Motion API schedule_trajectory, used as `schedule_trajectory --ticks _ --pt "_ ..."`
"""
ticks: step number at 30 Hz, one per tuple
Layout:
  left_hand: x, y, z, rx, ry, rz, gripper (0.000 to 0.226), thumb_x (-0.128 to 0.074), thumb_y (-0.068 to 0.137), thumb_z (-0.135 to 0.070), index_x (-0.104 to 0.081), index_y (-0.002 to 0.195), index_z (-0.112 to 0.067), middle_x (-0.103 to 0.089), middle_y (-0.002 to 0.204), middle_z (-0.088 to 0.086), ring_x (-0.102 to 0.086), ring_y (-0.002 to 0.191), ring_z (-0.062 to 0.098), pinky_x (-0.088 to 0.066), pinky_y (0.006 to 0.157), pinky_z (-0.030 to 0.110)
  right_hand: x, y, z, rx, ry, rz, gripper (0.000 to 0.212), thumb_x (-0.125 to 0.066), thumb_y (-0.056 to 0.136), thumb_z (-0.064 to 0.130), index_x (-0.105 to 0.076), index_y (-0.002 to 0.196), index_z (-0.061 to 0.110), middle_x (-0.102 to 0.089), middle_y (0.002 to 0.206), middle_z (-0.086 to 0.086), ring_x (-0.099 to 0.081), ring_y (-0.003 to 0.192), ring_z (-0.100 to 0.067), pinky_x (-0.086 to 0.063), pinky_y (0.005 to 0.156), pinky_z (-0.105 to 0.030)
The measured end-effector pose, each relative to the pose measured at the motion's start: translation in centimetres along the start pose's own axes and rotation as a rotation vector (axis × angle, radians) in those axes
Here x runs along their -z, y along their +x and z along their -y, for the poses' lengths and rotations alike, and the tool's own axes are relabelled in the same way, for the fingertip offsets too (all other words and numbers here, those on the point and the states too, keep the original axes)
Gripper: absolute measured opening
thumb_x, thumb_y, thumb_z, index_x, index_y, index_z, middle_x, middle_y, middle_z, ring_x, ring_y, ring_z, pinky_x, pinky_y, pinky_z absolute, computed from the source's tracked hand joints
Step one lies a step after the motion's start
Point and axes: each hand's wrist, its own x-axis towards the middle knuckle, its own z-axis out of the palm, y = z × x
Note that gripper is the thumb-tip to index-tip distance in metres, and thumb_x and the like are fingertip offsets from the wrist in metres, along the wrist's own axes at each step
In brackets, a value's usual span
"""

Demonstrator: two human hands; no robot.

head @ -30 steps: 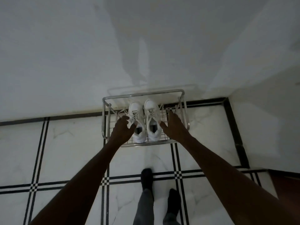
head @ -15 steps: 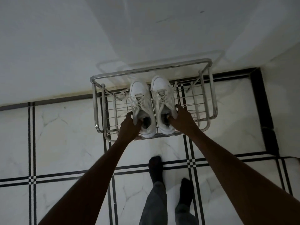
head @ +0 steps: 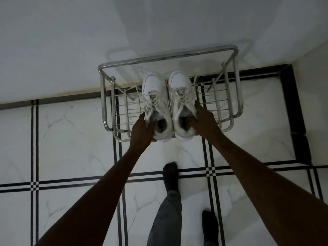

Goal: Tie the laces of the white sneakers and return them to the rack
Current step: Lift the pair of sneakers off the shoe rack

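A white marble-look floor (head: 71,139) crossed by thin black double lines fills the lower half of the frame; a plain pale wall (head: 88,41) takes the upper half, with a black border strip running along the floor's right side. A chrome wire rack (head: 113,103) stands against the wall at upper centre. On its shelf sit two white sneakers, toes toward the wall, laces loose. The left hand (head: 142,132) is closed around the heel collar of the left sneaker (head: 154,96), thumb inside the opening. The right hand (head: 204,121) pinches the collar of the right sneaker (head: 179,93) just beside it, thumb inside. Both heels overhang the rack's front rail. Dark-socked feet (head: 170,176) stand at bottom centre.
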Motion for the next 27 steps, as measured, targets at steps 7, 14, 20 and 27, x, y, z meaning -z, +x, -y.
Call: schedule_trajectory --ticks 7,14,20,27 --pt "-1.6 -9.0 4.3 -0.055 -0.033 -0.081 0.043 -0.055 0.101 -0.022 -0.047 0.141 -0.009 -0.069 0.116 0.013 -0.072 0.062 0.013 -0.055 0.046 0.02 -1.6 -9.9 -2.3 0.15 0.093 -0.084 0.058 -0.055 0.095 0.019 -0.036 0.149 0.011 -0.052 0.146 -0.012 -0.048 0.136 -0.023 -0.041 0.114 -0.044" --pt "-5.9 -21.7 10.5 -0.085 -0.066 -0.141 0.03 -0.055 0.1 -0.018 -0.053 0.129 -0.012 -0.069 0.11 0.009 -0.071 0.085 0.022 -0.06 0.065 0.03 -4.4 -21.7 -7.8 0.104 0.109 -0.038 0.061 -0.058 0.096 0.013 -0.033 0.152 0.016 -0.061 0.129 -0.018 -0.06 0.116 -0.028 -0.044 0.09 -0.024" --pt "-11.4 -26.7 18.7 0.035 -0.12 -0.103 0.031 -0.054 0.099 -0.014 -0.054 0.131 -0.014 -0.067 0.105 0.005 -0.068 0.077 0.012 -0.054 0.048 0.019 -10.3 -27.6 -15.8 0.032 0.099 0.012 0.065 -0.059 0.095 0.011 -0.029 0.153 0.012 -0.057 0.136 -0.019 -0.056 0.126 -0.03 -0.046 0.104 -0.035" --pt "-19.2 -23.8 30.8 0.079 -0.118 -0.036 0.025 -0.053 0.099 -0.015 -0.055 0.124 -0.017 -0.066 0.096 -0.007 -0.071 0.064 0.01 -0.062 0.052 0.037 -19.6 -26.5 -26.4 -0.019 0.081 0.02 0.057 -0.057 0.097 0.014 -0.038 0.15 0.014 -0.064 0.127 -0.007 -0.061 0.117 -0.021 -0.046 0.088 -0.022"
